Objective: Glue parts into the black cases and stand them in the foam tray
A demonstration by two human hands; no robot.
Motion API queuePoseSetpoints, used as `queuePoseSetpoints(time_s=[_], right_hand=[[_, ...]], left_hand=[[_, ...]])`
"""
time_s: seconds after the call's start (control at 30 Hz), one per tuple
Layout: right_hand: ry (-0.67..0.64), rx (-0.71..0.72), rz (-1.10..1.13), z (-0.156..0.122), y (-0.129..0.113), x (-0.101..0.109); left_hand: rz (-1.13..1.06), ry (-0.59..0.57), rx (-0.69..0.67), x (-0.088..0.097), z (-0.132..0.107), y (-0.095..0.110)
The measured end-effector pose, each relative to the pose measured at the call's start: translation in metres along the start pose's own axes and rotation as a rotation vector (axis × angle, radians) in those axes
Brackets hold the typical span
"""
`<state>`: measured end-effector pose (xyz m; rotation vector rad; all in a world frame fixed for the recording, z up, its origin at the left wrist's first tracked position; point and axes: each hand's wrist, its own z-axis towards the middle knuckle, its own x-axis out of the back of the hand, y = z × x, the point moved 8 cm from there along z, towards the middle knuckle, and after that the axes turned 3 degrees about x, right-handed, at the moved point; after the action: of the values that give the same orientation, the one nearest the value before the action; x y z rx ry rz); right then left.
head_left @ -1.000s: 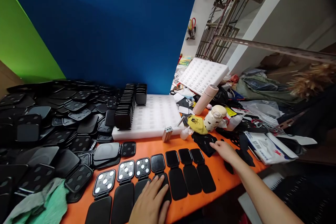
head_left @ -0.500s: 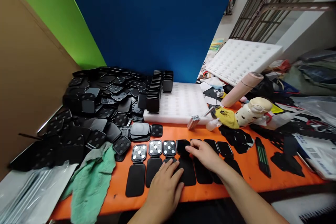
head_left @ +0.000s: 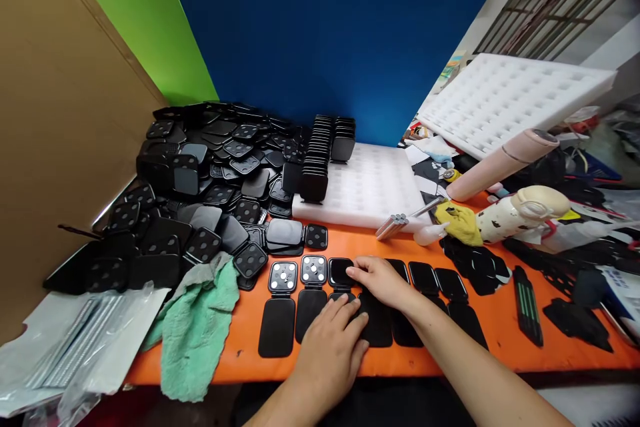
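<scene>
A row of black hinged two-part pieces lies before me, each with a small square panel above a longer pad. My left hand [head_left: 334, 343] rests flat with fingers spread over the lower pad of the third piece from the left. My right hand [head_left: 377, 283] is closed at the right edge of that piece's black square panel [head_left: 341, 271], thumb and index fingertip on it. To the left, two square panels [head_left: 283, 276] show round silver discs. The right hand and forearm partly cover the pieces farther right.
A big heap of black pieces [head_left: 225, 153] fills the left back. Upright black pieces [head_left: 315, 167] stand on a white foam tray [head_left: 370, 180]. Silver rods [head_left: 393, 227], a green cloth [head_left: 200, 327], a yellow cloth [head_left: 459, 223] and a pink roll [head_left: 503, 163] lie around.
The third square panel, which showed silver discs, now looks plain black. My right hand has shifted one piece left along the row. The camera view has turned slightly.
</scene>
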<state>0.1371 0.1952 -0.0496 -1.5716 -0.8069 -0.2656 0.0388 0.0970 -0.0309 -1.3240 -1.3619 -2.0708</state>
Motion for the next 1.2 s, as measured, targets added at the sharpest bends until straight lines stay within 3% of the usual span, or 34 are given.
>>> queuePoseSetpoints(time_s=[0.17, 0.33, 1.2], right_hand=[[-0.004, -0.007, 0.051, -0.002, 0.002, -0.005], [0.036, 0.002, -0.118, -0.001, -0.003, -0.004], [-0.063, -0.170, -0.565, 0.009, -0.003, -0.005]], left_hand=[[-0.010, 0.006, -0.008, -0.002, 0.000, 0.000], [-0.011, 0.008, -0.003, -0.002, 0.000, -0.001], [0.000, -0.021, 0.008, -0.004, 0.001, -0.003]])
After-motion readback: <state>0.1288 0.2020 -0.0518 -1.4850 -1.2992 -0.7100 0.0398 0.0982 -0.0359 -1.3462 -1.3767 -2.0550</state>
